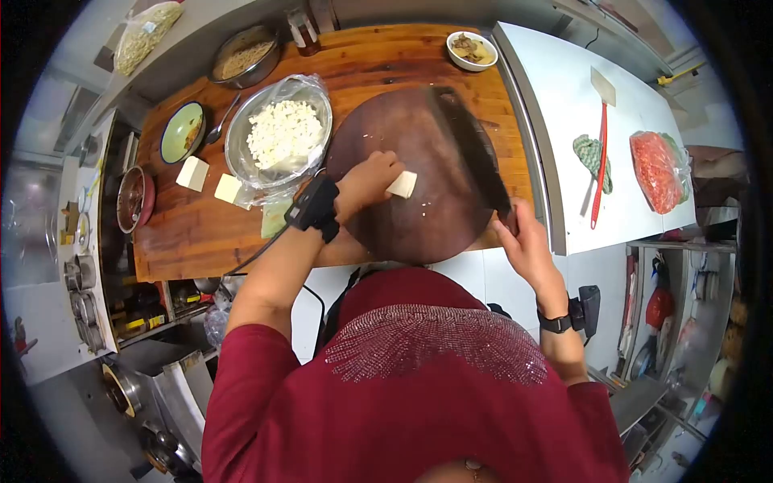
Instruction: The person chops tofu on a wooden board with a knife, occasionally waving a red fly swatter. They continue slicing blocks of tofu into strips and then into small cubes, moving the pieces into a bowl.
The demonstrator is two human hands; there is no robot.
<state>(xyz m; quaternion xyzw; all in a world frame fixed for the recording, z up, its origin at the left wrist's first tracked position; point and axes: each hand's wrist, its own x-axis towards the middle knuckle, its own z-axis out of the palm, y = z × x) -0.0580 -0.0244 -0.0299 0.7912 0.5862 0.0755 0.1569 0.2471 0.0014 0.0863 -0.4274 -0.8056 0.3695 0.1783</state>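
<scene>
My right hand grips the handle of a large dark cleaver, its blade blurred by motion above the right part of a round dark chopping board. My left hand rests over the board with curled fingers against a small pale block of tofu. A gap separates the blade from the block. Tiny white crumbs dot the board. To the left, a plastic-lined metal bowl holds a heap of white diced pieces. Two more pale blocks, a larger one and a flatter one, lie on the wooden table.
Around the table's back and left stand a pot of brown crumbs, a jar, a green bowl, a spoon and a reddish bowl. A small white bowl sits back right. The white counter holds a red-handled spatula and bagged red mince.
</scene>
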